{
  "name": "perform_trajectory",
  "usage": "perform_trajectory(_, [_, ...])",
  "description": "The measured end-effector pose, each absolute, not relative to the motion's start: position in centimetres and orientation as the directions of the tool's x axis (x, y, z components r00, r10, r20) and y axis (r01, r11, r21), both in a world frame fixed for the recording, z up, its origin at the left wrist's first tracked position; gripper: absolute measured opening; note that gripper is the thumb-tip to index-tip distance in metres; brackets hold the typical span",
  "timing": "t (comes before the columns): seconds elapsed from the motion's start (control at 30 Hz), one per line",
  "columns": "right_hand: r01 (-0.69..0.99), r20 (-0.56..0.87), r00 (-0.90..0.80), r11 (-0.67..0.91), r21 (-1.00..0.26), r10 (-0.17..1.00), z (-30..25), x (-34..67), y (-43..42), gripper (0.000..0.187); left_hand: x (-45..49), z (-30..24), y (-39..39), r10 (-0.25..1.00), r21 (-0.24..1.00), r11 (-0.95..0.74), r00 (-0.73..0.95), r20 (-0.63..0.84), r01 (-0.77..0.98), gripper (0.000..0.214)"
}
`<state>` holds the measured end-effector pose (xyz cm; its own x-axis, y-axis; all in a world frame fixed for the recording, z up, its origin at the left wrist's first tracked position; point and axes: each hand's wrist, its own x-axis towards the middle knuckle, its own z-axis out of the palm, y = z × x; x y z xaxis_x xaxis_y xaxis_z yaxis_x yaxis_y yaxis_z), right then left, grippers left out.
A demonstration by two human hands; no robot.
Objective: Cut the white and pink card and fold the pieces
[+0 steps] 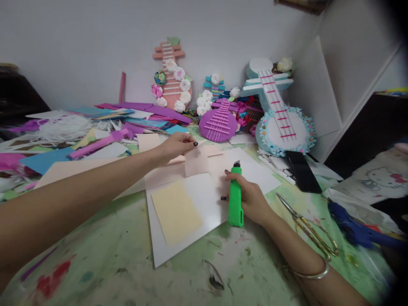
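Note:
My right hand (251, 197) is closed around a bright green utility knife (235, 197), blade end pointing away over a white board (204, 208). My left hand (178, 145) reaches forward and pinches the top edge of a small pale pink sheet (196, 163), lifting it off the larger pink sheet (95, 168) under it. A cream yellow rectangle (176, 211) lies on the white board, near its front left corner. A thin bangle (307, 274) circles my right wrist.
Gold-handled scissors (309, 227) lie right of my right arm, a blue glue gun (353, 225) beyond them. A black phone (302, 171) rests near foam guitar models (280, 127) by the wall. Coloured foam sheets (95, 123) pile at left on the paint-stained table (111, 263).

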<state>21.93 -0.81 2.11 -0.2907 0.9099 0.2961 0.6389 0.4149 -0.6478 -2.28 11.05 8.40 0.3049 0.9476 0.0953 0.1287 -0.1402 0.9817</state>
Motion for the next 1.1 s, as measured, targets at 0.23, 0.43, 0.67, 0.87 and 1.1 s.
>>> perform_trajectory(0.23, [0.648,0.223,-0.429,0.47,-0.599,0.875,2.1,21.6,-1.0,0.032,-3.3,5.1,11.1,0.962,0.996,0.02,0.272,0.004,-0.085,0.018])
perform_trajectory(0.43, [0.647,0.233,-0.437,0.484,-0.589,0.869,2.1,21.7,-0.9,0.034,-3.8,3.5,11.0,0.967,0.978,0.054,0.255,-0.001,-0.199,0.019])
perform_trajectory(0.67, [0.666,0.222,-0.438,0.48,-0.571,0.871,2.0,21.6,-0.8,0.033,-3.3,4.2,12.0,0.944,0.977,0.088,0.329,-0.02,-0.193,0.022])
perform_trajectory(0.87, [0.662,0.233,-0.443,0.492,-0.566,0.865,1.8,21.8,-0.7,0.034,-2.5,4.2,13.1,0.925,0.989,0.074,0.378,-0.021,-0.126,0.026])
perform_trajectory(1.1, [0.663,0.226,-0.447,0.49,-0.565,0.865,1.7,21.8,-0.6,0.034,-1.3,4.5,13.6,0.89,0.999,0.035,0.456,-0.013,-0.04,0.023])
